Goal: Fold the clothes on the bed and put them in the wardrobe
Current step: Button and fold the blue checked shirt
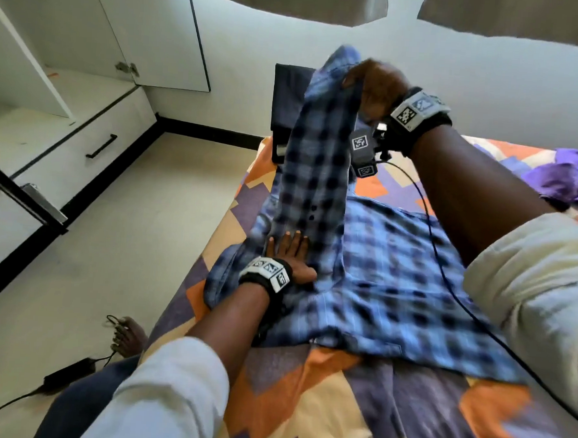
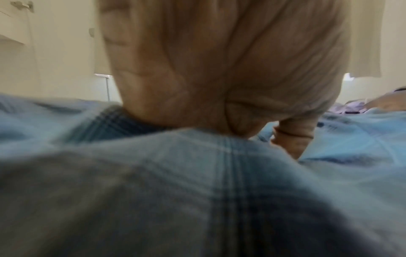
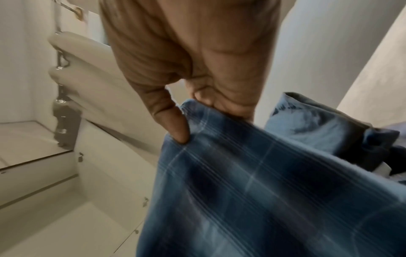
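Note:
A blue plaid shirt [image 1: 389, 275] lies spread on the bed [image 1: 320, 400]. My left hand [image 1: 287, 252] lies flat with straight fingers on the shirt near its left side, pressing it down; the left wrist view shows the palm [image 2: 219, 69] against the plaid cloth [image 2: 197, 191]. My right hand [image 1: 373, 85] is raised above the bed and grips the end of the shirt's sleeve [image 1: 318, 153], which hangs stretched down to the left hand. In the right wrist view the thumb and fingers [image 3: 175, 125] pinch the sleeve cloth [image 3: 263, 191].
The wardrobe [image 1: 70, 70] stands open at the left with white shelves and a drawer with a black handle [image 1: 101, 146]. A dark folded garment [image 1: 288, 103] lies at the bed's far end. Purple clothes [image 1: 571, 175] are heaped at the right. A cable and adapter [image 1: 64, 377] lie on the floor.

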The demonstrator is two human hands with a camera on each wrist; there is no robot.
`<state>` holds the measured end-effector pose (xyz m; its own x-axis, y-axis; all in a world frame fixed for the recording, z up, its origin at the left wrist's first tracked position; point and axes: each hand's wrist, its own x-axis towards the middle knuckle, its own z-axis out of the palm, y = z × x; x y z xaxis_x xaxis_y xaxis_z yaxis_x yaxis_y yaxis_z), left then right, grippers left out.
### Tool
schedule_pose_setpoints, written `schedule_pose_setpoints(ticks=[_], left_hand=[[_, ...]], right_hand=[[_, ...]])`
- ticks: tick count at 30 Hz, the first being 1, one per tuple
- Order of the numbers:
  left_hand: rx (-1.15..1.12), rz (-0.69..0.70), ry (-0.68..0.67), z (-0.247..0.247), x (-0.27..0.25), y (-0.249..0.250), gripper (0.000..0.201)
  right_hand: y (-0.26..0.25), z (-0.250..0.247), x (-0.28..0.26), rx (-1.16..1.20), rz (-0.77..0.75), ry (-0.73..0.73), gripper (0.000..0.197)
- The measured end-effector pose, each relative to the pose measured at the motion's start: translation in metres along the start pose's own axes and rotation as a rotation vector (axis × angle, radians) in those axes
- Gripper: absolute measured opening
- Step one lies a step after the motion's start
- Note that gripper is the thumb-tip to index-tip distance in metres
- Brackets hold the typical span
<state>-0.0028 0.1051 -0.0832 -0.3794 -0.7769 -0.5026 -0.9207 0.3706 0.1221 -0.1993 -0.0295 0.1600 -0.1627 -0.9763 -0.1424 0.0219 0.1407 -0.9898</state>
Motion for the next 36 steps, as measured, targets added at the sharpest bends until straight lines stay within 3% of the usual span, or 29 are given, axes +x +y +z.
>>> schedule_pose_setpoints(ticks=[1,2,4,7,10,12,14,17,19,23,25,26,29,31,33,36], left_hand=[[0.009,0.012,0.013,-0.004,-0.005,-0.001,0.086],[0.020,0.029,0.034,-0.008,-0.010,-0.003,0.087],[0.022,0.063,0.123,-0.012,-0.018,-0.008,0.089],[0.010,0.049,0.207,0.005,-0.004,-0.027,0.089],[-0.067,-0.018,0.247,-0.004,-0.055,-0.030,0.067],[-0.157,-0.090,0.437,-0.006,-0.080,-0.032,0.054],[-0.220,-0.168,0.584,-0.005,-0.095,-0.033,0.061],[-0.163,-0.169,0.679,-0.010,-0.105,-0.029,0.076],[-0.098,-0.114,0.652,-0.013,-0.109,-0.023,0.082],[0.053,0.023,0.546,-0.002,-0.107,-0.009,0.062],[0.120,0.053,0.498,0.006,-0.105,-0.004,0.051],[0.138,0.056,0.478,0.010,-0.106,-0.002,0.042],[0.177,0.037,0.446,0.019,-0.104,0.002,0.026],[0.145,0.047,0.483,0.024,-0.102,0.005,0.027],[0.108,0.079,0.532,0.029,-0.100,0.009,0.037],[0.233,0.128,0.579,0.032,-0.096,0.017,0.059]], right_hand=[[-0.008,-0.001,-0.013,-0.024,-0.013,-0.031,0.079],[-0.018,0.001,-0.036,-0.072,-0.039,-0.067,0.073],[-0.034,0.005,-0.090,-0.203,-0.092,-0.132,0.046],[-0.040,-0.004,-0.158,-0.339,-0.172,-0.213,0.057],[-0.038,-0.020,-0.227,-0.390,-0.280,-0.270,0.019],[-0.035,-0.039,-0.270,-0.482,-0.334,-0.278,0.019],[-0.028,-0.061,-0.309,-0.662,-0.344,-0.256,0.019],[-0.013,-0.103,-0.344,-0.802,-0.244,-0.216,0.033],[0.005,-0.132,-0.357,-0.821,-0.108,-0.219,0.032],[0.053,-0.190,-0.346,-0.787,0.204,-0.247,0.053],[0.078,-0.211,-0.341,-0.695,0.280,-0.174,0.056],[0.091,-0.219,-0.341,-0.634,0.303,-0.129,0.052],[0.118,-0.235,-0.350,-0.392,0.341,-0.045,0.013],[0.131,-0.248,-0.348,-0.328,0.384,0.031,0.041],[0.148,-0.258,-0.338,-0.453,0.409,0.139,0.038],[0.168,-0.265,-0.322,-0.923,0.422,0.237,0.021]])
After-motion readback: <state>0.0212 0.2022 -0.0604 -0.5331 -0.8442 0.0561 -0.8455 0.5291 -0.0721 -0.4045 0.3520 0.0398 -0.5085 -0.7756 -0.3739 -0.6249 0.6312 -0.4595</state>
